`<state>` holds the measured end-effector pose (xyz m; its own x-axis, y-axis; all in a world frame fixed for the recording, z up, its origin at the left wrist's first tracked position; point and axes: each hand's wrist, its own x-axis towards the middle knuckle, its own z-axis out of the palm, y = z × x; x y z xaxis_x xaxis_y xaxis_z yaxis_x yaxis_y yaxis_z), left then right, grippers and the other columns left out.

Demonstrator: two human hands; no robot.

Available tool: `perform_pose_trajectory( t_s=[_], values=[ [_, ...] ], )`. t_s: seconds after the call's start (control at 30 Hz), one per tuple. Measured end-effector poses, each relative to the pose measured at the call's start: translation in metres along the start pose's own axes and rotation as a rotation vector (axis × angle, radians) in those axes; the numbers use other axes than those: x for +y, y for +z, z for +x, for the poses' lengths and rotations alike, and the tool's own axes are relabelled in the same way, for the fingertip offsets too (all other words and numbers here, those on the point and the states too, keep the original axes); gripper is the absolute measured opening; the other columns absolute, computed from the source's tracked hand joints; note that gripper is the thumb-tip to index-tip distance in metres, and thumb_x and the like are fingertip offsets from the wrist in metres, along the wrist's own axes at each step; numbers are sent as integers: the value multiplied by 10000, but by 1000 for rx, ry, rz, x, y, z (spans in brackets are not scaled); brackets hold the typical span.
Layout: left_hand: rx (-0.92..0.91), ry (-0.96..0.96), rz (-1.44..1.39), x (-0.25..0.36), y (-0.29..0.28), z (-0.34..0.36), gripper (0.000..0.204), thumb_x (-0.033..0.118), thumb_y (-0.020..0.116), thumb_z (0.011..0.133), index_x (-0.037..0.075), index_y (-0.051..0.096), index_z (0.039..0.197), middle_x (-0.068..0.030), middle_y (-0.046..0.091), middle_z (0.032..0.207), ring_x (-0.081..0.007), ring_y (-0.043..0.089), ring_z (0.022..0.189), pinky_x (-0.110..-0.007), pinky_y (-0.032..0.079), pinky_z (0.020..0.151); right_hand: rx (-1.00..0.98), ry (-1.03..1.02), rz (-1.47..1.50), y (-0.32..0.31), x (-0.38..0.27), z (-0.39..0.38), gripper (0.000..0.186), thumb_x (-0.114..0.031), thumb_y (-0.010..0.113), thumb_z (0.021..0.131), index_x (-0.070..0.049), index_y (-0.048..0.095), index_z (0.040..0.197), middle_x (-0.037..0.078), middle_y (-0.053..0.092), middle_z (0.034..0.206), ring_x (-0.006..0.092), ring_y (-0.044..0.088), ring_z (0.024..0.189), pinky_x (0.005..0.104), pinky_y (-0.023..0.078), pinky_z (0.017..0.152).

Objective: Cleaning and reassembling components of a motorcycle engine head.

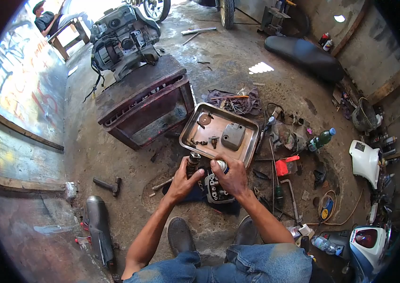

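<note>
My left hand [181, 181] is closed round a dark metal camshaft [194, 160], held upright with its shiny end uppermost. Beside it, my right hand [232, 178] grips a spray can [222, 165], of which only the pale top shows; its body is hidden by the fingers. Below both hands a motorcycle cylinder head [218, 191] lies on a dark cloth [230, 207] on the floor. Just beyond them is a metal tray [186, 137] with a grey engine cover [233, 136], a round sprocket [204, 119] and several small metal parts.
An engine [123, 40] stands on a wooden cabinet [148, 111] at the far left. A hammer [108, 185] and an exhaust muffler [98, 226] lie left. To the right are a green bottle [321, 139], a red container [286, 165], tools and a motorcycle seat [303, 56]. A person [47, 21] sits far off.
</note>
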<state>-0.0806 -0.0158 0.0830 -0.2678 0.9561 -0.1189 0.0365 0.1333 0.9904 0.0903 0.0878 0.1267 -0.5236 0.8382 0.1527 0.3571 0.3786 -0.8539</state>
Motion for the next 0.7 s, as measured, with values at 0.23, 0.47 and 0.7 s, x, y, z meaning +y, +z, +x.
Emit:
perform_pose_trajectory(
  t_s=[0.23,0.47,0.7],
  values=[
    [-78,142,360,17,0,-1,356,198,546,1070,9,436,1351,-176,606,1205,-241,605,1110,-398,480,977,-10,126,392,7,9,5,364,-297,851,860,-60,686,1081,18,738,906,118,698,843,289,553,727],
    [-4,36,-15,27,-4,-3,462,129,754,950,18,456,1285,-119,662,1178,-150,628,1116,-292,526,928,-191,331,714,0,25,2,287,-196,813,902,-44,662,1092,8,692,904,75,655,833,257,538,728],
    [97,131,-350,20,7,-3,387,224,737,972,21,588,1265,-50,663,1177,-124,620,1116,-287,506,962,-193,443,1052,15,9,-19,278,-156,777,918,-41,616,1113,27,670,866,108,656,780,265,536,715]
  ],
)
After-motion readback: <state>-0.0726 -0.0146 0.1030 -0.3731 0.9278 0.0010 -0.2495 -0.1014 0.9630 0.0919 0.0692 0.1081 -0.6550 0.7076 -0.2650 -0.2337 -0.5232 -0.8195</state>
